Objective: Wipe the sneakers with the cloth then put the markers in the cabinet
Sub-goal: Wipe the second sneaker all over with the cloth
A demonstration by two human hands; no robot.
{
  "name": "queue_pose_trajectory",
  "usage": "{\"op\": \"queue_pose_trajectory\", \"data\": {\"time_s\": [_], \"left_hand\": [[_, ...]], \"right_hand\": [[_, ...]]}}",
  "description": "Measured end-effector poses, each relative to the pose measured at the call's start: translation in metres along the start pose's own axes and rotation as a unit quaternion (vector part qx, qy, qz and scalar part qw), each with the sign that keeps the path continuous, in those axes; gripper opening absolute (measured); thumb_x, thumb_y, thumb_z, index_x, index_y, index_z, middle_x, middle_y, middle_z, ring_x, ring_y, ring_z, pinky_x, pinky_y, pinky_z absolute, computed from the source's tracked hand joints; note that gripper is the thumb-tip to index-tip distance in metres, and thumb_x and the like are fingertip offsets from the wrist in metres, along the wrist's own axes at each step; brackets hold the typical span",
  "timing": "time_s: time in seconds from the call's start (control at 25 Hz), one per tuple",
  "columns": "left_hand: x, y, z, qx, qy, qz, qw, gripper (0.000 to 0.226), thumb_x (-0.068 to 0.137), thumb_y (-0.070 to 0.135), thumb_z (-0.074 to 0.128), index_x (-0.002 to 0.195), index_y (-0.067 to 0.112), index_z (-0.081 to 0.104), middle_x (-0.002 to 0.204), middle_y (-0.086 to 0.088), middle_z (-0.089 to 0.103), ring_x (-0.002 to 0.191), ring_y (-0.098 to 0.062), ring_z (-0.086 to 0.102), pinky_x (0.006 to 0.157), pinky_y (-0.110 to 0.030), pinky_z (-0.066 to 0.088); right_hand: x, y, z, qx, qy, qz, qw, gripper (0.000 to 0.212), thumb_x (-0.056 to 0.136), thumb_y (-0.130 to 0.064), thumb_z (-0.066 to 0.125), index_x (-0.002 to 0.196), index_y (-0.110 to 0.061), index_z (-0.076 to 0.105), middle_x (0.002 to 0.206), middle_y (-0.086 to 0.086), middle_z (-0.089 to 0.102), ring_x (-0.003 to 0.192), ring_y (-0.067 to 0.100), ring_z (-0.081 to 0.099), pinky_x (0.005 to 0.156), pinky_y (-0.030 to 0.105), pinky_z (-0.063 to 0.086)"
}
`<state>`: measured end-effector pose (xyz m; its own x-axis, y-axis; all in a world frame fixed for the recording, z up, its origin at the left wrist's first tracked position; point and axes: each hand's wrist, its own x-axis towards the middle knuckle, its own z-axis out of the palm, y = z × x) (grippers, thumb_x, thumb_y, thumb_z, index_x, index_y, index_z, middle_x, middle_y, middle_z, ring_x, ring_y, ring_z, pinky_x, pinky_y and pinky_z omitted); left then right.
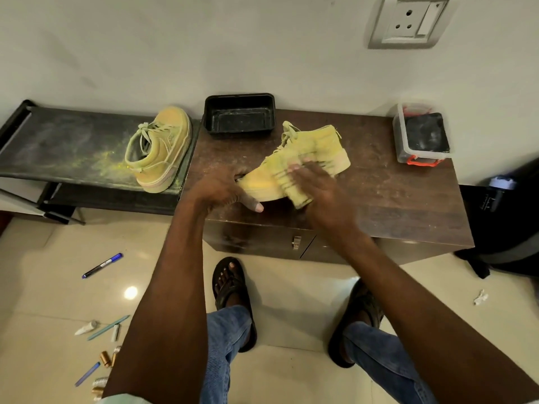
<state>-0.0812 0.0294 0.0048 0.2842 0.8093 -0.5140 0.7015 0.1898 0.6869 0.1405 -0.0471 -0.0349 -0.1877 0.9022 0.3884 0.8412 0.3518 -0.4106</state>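
l hand (224, 191) grips the heel end of the sneaker (318, 153), pinning it on its side on the cabinet (393, 199) counter so it won't slide. r hand (318, 193) presses the cloth (291, 182) flat on the upper w/ fingers straight, grip apart. cloth ribbed, soft, stained yellow-green like the suede-ish shoe. 2nd sneaker (160, 150) waits on the dusty dark rack (58, 144) beside. markers (102, 265) lie on glossy floor tiles, well apart from the cabinet. wiping step, i judge.
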Motion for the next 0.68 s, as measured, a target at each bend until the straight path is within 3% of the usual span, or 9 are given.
{"op": "queue_pose_trajectory", "data": {"time_s": [0.08,0.12,0.16,0.28,0.32,0.4,0.48,0.56,0.68], "left_hand": [[-0.001,0.000,0.001,0.010,0.004,-0.006,1.000,0.096,0.052,0.026,0.092,0.138,0.018,0.049,0.131,0.001,0.054,0.121,-0.021,0.047,0.105,-0.040,0.039],[-0.001,0.000,0.002,0.012,0.003,-0.005,1.000,0.095,0.053,0.025,0.092,0.138,0.018,0.049,0.131,0.001,0.054,0.121,-0.020,0.047,0.105,-0.040,0.039],[0.000,0.000,0.002,0.011,0.001,-0.006,1.000,0.093,0.053,0.024,0.091,0.136,0.018,0.050,0.130,0.001,0.055,0.120,-0.020,0.048,0.104,-0.040,0.039],[0.001,0.002,0.001,-0.015,-0.002,0.012,1.000,0.068,0.057,0.013,0.089,0.120,0.019,0.062,0.114,0.004,0.065,0.113,-0.020,0.055,0.098,-0.036,0.044],[-0.001,0.002,0.001,-0.021,-0.006,0.014,1.000,0.070,0.058,0.012,0.088,0.122,0.019,0.062,0.114,0.004,0.064,0.113,-0.020,0.055,0.096,-0.034,0.044],[-0.002,0.002,0.001,-0.016,-0.009,0.005,1.000,0.084,0.059,0.017,0.089,0.134,0.019,0.052,0.123,0.003,0.056,0.115,-0.017,0.048,0.095,-0.030,0.038],[-0.001,0.000,0.002,-0.011,-0.009,0.001,1.000,0.089,0.059,0.019,0.089,0.138,0.018,0.048,0.125,0.003,0.053,0.115,-0.016,0.045,0.093,-0.029,0.035],[-0.001,0.001,0.002,-0.019,-0.008,-0.001,1.000,0.083,0.058,0.016,0.089,0.133,0.018,0.052,0.120,0.005,0.056,0.114,-0.017,0.048,0.093,-0.030,0.039],[0.001,0.002,0.002,-0.016,0.003,0.018,1.000,0.071,0.058,0.010,0.087,0.123,0.021,0.061,0.114,0.005,0.064,0.111,-0.019,0.055,0.097,-0.038,0.045]], "right_hand": [[0.002,0.020,-0.011,0.064,0.098,0.232,0.966,0.072,0.065,0.012,0.042,0.132,-0.009,0.055,0.139,0.005,0.052,0.136,0.022,0.040,0.109,0.037,0.038],[0.001,0.014,-0.009,0.079,0.119,0.260,0.955,0.072,0.064,0.013,0.041,0.131,-0.009,0.055,0.139,0.006,0.052,0.136,0.021,0.039,0.112,0.036,0.036],[0.001,-0.004,-0.004,0.070,0.096,0.221,0.968,0.070,0.066,0.011,0.041,0.132,-0.009,0.055,0.140,0.006,0.051,0.138,0.020,0.037,0.113,0.037,0.034],[-0.011,-0.032,0.015,0.018,-0.028,-0.071,0.997,0.061,0.076,0.003,0.036,0.133,-0.011,0.053,0.141,0.004,0.050,0.138,0.023,0.037,0.109,0.039,0.037],[-0.008,-0.022,0.011,0.011,-0.035,-0.086,0.996,0.062,0.076,0.004,0.038,0.134,-0.012,0.052,0.141,0.003,0.049,0.138,0.023,0.037,0.106,0.040,0.040],[-0.002,0.011,-0.002,0.036,0.035,0.091,0.995,0.070,0.068,0.010,0.042,0.133,-0.011,0.053,0.141,0.003,0.049,0.137,0.023,0.038,0.107,0.037,0.041],[-0.002,0.022,-0.013,0.076,0.116,0.256,0.957,0.071,0.065,0.009,0.040,0.132,-0.008,0.054,0.141,0.006,0.049,0.137,0.024,0.039,0.113,0.019,0.028],[-0.003,-0.011,-0.005,0.075,0.069,0.192,0.976,0.068,0.069,0.005,0.038,0.133,-0.009,0.053,0.142,0.006,0.048,0.138,0.024,0.036,0.111,0.008,0.019],[-0.016,-0.032,0.015,0.014,-0.030,-0.087,0.996,0.054,0.081,0.000,0.038,0.132,-0.010,0.053,0.140,0.006,0.050,0.138,0.026,0.036,0.112,0.035,0.033]]}}
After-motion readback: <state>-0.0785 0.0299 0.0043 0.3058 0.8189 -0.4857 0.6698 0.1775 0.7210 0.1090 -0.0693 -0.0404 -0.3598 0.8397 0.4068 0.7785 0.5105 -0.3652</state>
